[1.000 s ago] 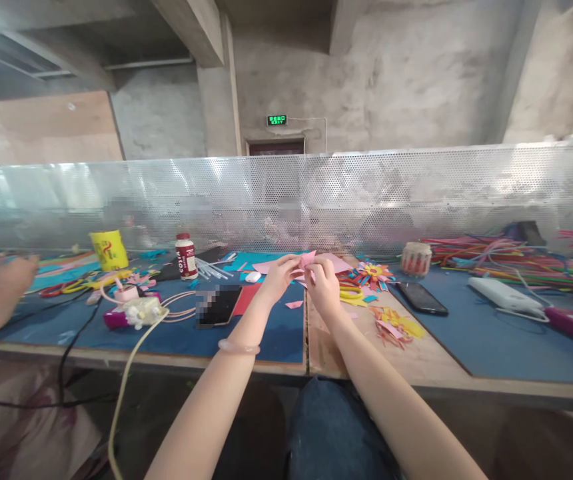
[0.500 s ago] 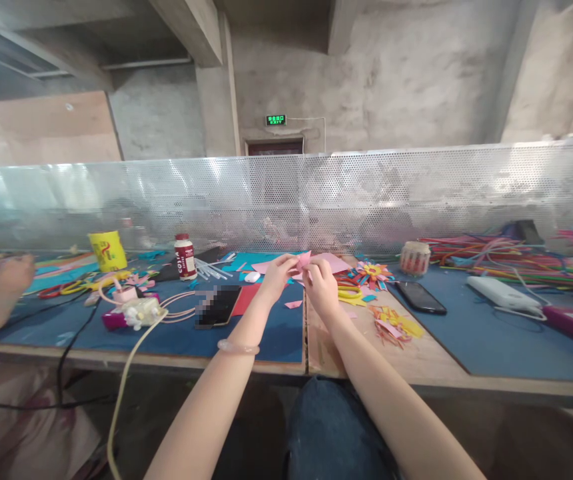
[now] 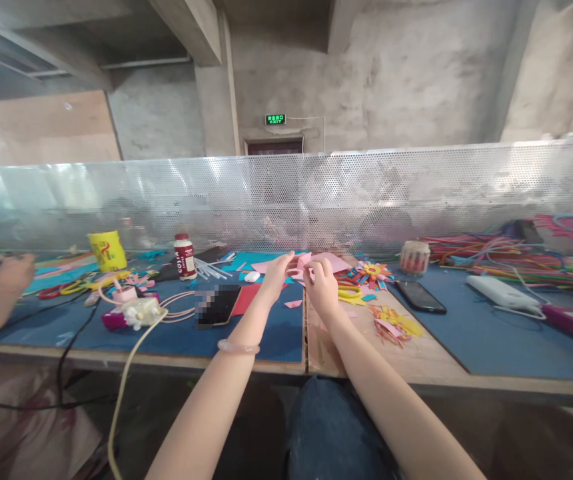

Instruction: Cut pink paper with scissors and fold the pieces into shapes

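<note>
My left hand (image 3: pixel 275 277) and my right hand (image 3: pixel 321 283) meet above the middle of the table, both pinching a small folded pink paper piece (image 3: pixel 302 262). The left index finger sticks out while the thumb and other fingers hold the paper's left side. A clear bangle (image 3: pixel 238 347) sits on my left wrist. Beyond the hands lie a flat pink sheet (image 3: pixel 335 261) and a teal sheet (image 3: pixel 254 259). Yellow-handled scissors (image 3: pixel 349 292) rest just right of my right hand.
A phone (image 3: pixel 218 305) lies left of my hands, another phone (image 3: pixel 421 296) to the right. A paper flower (image 3: pixel 372 271), paper scraps (image 3: pixel 391 325), a tape roll (image 3: pixel 414 257), a white-capped bottle (image 3: pixel 185 257), a yellow cup (image 3: pixel 108 250) and coloured sticks (image 3: pixel 511 260) crowd the table. Another person's hand (image 3: pixel 10 273) works at far left. A perforated metal screen (image 3: pixel 366 193) backs the table.
My hands have kept hold of the pink paper and turned it slightly; the left index finger has stretched out. The view shifted a little; the neighbour's hand barely moved.
</note>
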Motion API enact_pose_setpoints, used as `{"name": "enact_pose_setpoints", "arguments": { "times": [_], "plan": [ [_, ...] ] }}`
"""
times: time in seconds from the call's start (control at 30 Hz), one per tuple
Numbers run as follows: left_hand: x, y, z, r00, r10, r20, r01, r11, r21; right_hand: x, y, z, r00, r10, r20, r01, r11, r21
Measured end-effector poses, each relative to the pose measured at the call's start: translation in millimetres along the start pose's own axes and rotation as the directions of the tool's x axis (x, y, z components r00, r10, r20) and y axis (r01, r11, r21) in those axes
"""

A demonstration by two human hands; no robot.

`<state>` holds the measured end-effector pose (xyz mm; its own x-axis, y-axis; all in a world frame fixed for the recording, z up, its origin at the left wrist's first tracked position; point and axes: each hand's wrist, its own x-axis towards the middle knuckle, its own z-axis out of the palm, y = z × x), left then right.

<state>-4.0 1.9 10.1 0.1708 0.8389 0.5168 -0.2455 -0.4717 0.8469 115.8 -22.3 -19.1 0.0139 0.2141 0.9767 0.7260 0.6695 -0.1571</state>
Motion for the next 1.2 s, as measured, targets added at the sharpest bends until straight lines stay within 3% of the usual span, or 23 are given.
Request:
{"name": "enact_pose_setpoints", "arguments": {
  "times": [0.3,0.53,0.87,1.2],
  "plan": [
    [-5.6,3.4,1.7,0.991,0.059,0.123,-0.077,0.986,0.150,2.6,-4.8,-0.5,0.975,0.221,-0.010,-0.214,0.952,0.218],
    [-6.1,2.6,3.4,0.988,-0.049,0.148,0.041,0.998,0.052,5.1,-4.6,-1.5,0.936,0.351,0.000,-0.333,0.889,0.313],
    [-4.3,3.0,2.5,0.994,-0.026,0.107,0.032,0.998,-0.056,0.3,-0.6,0.5,0.989,0.149,0.014,-0.148,0.965,0.219],
    [-8.4,7.2,5.1,0.988,0.027,0.152,-0.010,0.993,-0.114,0.0,0.0,-0.2,0.997,0.082,-0.006,-0.079,0.977,0.197]
  ]
}}
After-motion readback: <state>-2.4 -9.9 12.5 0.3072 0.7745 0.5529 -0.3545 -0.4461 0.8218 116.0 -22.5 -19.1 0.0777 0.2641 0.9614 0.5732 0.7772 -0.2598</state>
